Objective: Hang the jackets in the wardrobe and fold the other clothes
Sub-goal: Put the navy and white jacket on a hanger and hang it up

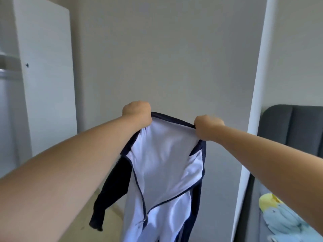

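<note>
Both bare arms reach straight out in front of the person at about chest height, the forearms converging toward the middle of the room. The left hand [137, 113] is curled into a fist around one end of the collar of a navy and white jacket [162, 170], knuckles up. The right hand [208, 127] sits a little lower and clenches the other end of the collar in the same way. The collar is stretched taut between the two hands. The jacket hangs free in the air below them, its white lining facing the person, the zip open partway and one dark sleeve dangling on the left above the floor [104, 224]. An open white wardrobe door [47, 75] stands to the left. A grey headboard [293, 130] and a pale blue soft toy [283, 217] show at the right.
</note>
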Motion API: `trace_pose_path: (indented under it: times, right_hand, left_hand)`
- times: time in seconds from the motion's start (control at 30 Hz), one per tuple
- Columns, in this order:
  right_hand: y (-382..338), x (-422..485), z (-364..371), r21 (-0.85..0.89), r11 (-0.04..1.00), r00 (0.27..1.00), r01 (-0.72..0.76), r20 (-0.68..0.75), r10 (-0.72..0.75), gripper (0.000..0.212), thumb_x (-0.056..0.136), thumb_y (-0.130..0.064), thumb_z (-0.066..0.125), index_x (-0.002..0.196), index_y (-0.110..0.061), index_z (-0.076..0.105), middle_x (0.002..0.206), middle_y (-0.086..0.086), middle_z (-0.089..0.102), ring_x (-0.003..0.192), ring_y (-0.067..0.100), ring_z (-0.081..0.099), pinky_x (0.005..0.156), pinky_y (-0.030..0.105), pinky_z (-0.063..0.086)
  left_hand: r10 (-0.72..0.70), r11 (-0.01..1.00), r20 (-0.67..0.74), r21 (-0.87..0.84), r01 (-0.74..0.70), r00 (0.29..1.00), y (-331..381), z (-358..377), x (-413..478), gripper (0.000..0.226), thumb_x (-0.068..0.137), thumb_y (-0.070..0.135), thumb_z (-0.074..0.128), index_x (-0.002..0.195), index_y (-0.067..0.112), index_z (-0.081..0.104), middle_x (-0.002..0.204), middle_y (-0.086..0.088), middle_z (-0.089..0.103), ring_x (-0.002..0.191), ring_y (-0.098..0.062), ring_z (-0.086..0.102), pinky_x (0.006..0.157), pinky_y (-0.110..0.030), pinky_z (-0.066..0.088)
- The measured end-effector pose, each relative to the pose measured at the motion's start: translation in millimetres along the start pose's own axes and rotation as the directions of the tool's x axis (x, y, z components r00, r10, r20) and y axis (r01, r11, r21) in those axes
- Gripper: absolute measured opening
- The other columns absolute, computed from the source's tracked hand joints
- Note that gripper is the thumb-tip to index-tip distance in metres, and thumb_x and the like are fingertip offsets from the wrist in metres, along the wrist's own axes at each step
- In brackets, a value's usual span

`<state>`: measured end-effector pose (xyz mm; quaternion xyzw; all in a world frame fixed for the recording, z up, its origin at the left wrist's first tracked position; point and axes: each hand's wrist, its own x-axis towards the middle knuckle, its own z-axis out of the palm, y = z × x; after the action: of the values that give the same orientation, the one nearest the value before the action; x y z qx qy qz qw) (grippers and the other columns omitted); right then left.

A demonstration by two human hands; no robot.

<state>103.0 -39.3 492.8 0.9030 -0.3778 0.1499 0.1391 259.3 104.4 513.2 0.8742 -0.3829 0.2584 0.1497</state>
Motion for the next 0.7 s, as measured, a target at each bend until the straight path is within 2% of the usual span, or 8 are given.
trace_pose_path:
  times: [0.07,0.17,0.23,0.3,0.43,0.5,0.57,0.7]
  right_hand:
    - [-1.7,2.4,3.4,0.025,0.999,0.999,-0.022,-0.029,0.022,0.013,0.080,-0.004,0.048,0.087,-0.014,0.052,0.071,0.002,0.046,0.062,0.023,0.047,0.061,0.028,0.040]
    - [-4.4,1.0,6.6,0.061,0.998,0.953,-0.006,-0.302,0.024,0.017,0.078,-0.003,0.049,0.091,-0.014,0.054,0.070,0.005,0.050,0.063,0.029,0.050,0.053,0.025,0.034]
    - [-6.3,-6.4,14.7,0.033,0.999,0.993,0.000,-0.116,0.004,0.008,0.083,-0.009,0.054,0.090,-0.012,0.058,0.079,0.010,0.059,0.075,0.032,0.060,0.059,0.027,0.040]
    - [-5.4,-12.1,23.1,0.050,0.998,0.991,-0.040,0.133,0.033,0.009,0.085,-0.010,0.052,0.077,-0.010,0.055,0.078,0.010,0.059,0.078,0.029,0.058,0.066,0.031,0.045]
    - [0.1,-11.2,25.5,0.266,0.956,0.982,-0.119,-0.110,0.153,0.012,0.081,-0.005,0.046,0.079,-0.015,0.053,0.068,0.003,0.049,0.065,0.027,0.051,0.057,0.027,0.038]
    - [5.5,-17.5,25.0,0.330,0.918,0.969,-0.218,0.189,0.162,0.019,0.087,-0.005,0.041,0.071,-0.011,0.048,0.057,0.003,0.045,0.050,0.019,0.043,0.048,0.020,0.032]
    - [10.0,-24.3,27.6,0.423,0.821,0.861,-0.385,0.484,0.155,0.027,0.090,-0.002,0.030,0.067,-0.007,0.042,0.040,0.004,0.042,0.031,0.013,0.032,0.039,0.012,0.026]
    - [6.0,-26.4,31.3,0.710,0.527,0.883,-0.468,0.397,0.251,0.031,0.093,0.001,0.028,0.065,-0.002,0.043,0.029,0.005,0.042,0.018,0.014,0.034,0.028,0.015,0.035]
  left_hand:
    - [-0.069,0.996,-0.004,-0.051,0.069,0.998,-8.4,7.6,-2.7,0.016,0.077,0.000,0.048,0.066,0.011,0.046,0.068,-0.002,0.046,0.073,-0.026,0.049,0.061,-0.026,0.037]
    - [-0.203,0.955,0.032,-0.215,0.205,0.979,-22.6,12.5,-8.9,0.011,0.079,0.001,0.049,0.075,0.009,0.055,0.076,-0.006,0.052,0.075,-0.028,0.053,0.065,-0.029,0.044]
    - [-0.221,0.935,0.320,-0.199,0.293,0.921,-30.0,24.3,-16.9,0.018,0.082,0.000,0.046,0.067,0.004,0.055,0.065,-0.010,0.052,0.053,-0.022,0.057,0.053,-0.024,0.046]
    - [-0.234,0.863,0.540,-0.267,0.429,0.808,-34.6,37.1,-20.2,0.026,0.088,0.000,0.034,0.066,0.002,0.047,0.054,-0.010,0.048,0.027,-0.016,0.043,0.035,-0.015,0.033]
    - [-0.275,0.700,0.467,-0.501,0.508,0.840,-31.5,37.4,-19.4,0.030,0.089,-0.002,0.037,0.063,0.000,0.051,0.034,-0.009,0.051,0.041,-0.021,0.048,0.040,-0.020,0.036]
    - [-0.155,0.703,0.617,-0.479,0.525,0.771,-24.9,36.5,-27.8,0.032,0.092,-0.001,0.033,0.064,0.003,0.049,0.031,-0.004,0.049,0.032,-0.015,0.049,0.034,-0.016,0.035]
    - [-0.126,0.693,0.663,-0.473,0.544,0.738,-21.4,40.1,-36.3,0.033,0.094,0.002,0.026,0.071,0.004,0.049,0.033,-0.003,0.050,0.026,-0.008,0.047,0.029,-0.012,0.034]
    - [-0.150,0.457,0.632,-0.638,0.620,0.761,-12.3,48.4,-43.6,0.028,0.093,-0.001,0.029,0.080,-0.006,0.054,0.045,-0.014,0.060,0.033,-0.018,0.059,0.035,-0.023,0.049]
